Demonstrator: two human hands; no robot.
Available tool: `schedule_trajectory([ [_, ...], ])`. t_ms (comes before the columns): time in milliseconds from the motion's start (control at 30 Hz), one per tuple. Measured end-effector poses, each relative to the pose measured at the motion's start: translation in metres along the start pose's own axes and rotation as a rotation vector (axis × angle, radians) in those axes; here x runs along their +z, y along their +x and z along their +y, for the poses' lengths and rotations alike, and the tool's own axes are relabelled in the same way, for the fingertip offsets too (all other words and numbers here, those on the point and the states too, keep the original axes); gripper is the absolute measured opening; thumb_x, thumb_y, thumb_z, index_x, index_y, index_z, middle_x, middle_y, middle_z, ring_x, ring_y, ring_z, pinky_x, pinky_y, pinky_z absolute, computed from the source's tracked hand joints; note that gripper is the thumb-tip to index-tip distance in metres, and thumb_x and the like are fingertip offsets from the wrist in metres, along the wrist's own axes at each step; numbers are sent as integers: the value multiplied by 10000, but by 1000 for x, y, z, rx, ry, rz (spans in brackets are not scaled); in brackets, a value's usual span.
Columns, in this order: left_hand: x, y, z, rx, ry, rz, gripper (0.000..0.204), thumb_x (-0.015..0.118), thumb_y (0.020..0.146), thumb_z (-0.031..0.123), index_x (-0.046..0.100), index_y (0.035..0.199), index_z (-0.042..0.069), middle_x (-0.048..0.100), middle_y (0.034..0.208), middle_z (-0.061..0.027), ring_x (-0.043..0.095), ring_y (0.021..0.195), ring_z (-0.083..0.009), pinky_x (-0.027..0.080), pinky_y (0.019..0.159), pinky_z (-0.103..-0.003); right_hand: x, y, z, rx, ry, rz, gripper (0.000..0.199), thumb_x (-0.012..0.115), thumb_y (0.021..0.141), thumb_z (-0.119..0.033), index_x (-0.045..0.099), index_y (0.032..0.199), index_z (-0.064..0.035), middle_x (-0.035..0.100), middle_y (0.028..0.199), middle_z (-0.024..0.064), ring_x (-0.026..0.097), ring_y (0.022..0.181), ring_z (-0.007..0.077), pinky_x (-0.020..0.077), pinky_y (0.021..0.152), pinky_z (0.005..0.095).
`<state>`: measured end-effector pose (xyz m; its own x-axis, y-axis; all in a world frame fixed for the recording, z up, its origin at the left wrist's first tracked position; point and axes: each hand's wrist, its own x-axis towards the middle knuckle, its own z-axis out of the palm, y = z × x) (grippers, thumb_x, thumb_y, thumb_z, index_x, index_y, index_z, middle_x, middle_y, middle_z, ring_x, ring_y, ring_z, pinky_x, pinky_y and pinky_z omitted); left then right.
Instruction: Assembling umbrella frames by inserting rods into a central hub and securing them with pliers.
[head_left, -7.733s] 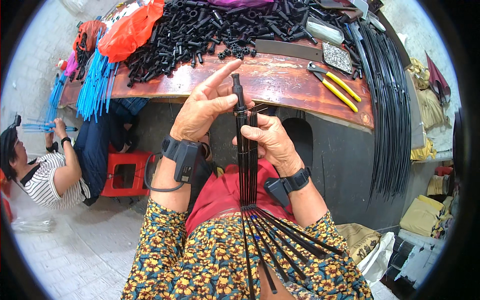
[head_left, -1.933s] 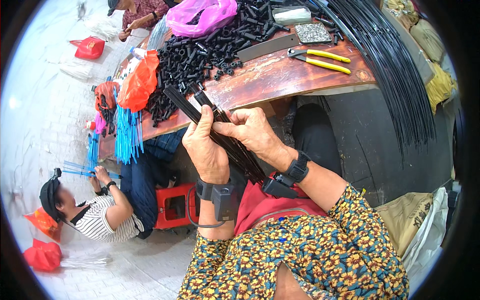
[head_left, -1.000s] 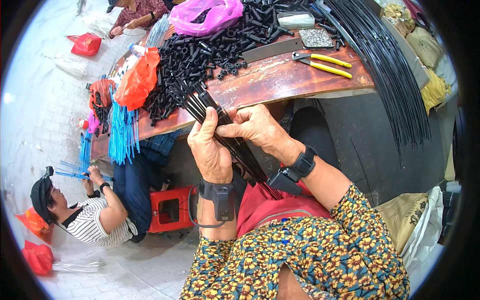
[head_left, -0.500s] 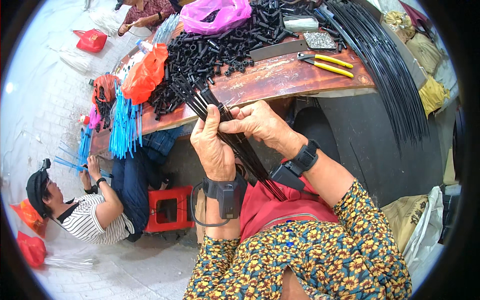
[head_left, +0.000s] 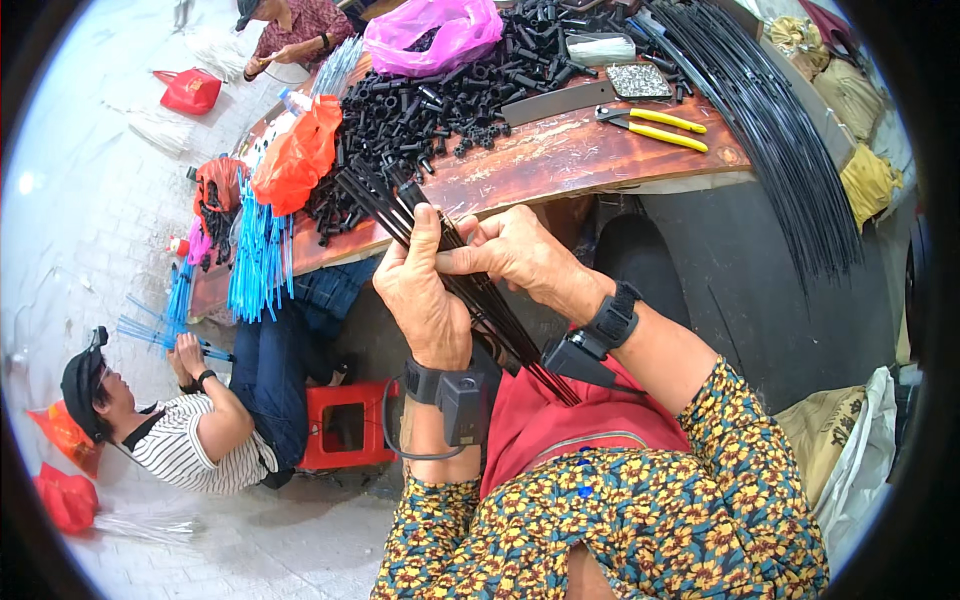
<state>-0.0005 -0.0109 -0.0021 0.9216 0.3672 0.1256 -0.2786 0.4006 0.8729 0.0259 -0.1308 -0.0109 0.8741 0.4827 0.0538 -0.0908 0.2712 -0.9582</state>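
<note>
A bundle of thin black rods [head_left: 504, 332] slants across my lap, its upper ends fanned out over the table's near edge. My left hand [head_left: 428, 300] is closed around the bundle, thumb pointing up along it. From the right, my right hand [head_left: 525, 255] pinches at the bundle beside the left thumb; its fingertips partly hide what they grip. A dark fitting [head_left: 412, 194] sits on a rod end just above the left thumb. Past my hands, a heap of small black plastic fittings [head_left: 440, 105] covers much of the wooden table [head_left: 570, 150].
Yellow-handled pliers [head_left: 655, 130], a flat grey bar [head_left: 558, 103] and a tray of small metal parts [head_left: 638, 81] lie on the table. Long black rods [head_left: 770, 150] overhang its right side. At left, a seated person [head_left: 190, 430] handles blue rods beside a red stool [head_left: 345, 425].
Both hands stay at the bundle, the right fingers shifting slightly. The whole view has shifted a little, so the surroundings at left appear lower and further right.
</note>
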Motion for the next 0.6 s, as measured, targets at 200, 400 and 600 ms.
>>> schedule_trajectory([
  [200,-6,12,-9,-104,-106,-119,305,608,956,273,600,979,-32,669,836,-132,655,698,-198,537,645,-310,-14,9,14,8,58,-81,271,822,738,-343,678,791,-120,521,614,-81,421,479,8,271,404,183],
  [400,-12,15,-20,-142,-157,-227,416,523,984,375,573,1059,-31,678,878,-195,677,757,-257,555,686,-351,-18,10,17,51,36,-72,313,830,717,-363,674,825,-114,526,622,-65,450,478,17,293,396,179],
  [600,-16,16,-29,-166,-236,-244,415,516,982,380,571,1063,-23,668,846,-147,674,866,-280,517,873,-427,-22,14,29,71,50,-89,358,845,689,-378,657,804,-96,515,614,-53,467,472,31,319,389,180],
])
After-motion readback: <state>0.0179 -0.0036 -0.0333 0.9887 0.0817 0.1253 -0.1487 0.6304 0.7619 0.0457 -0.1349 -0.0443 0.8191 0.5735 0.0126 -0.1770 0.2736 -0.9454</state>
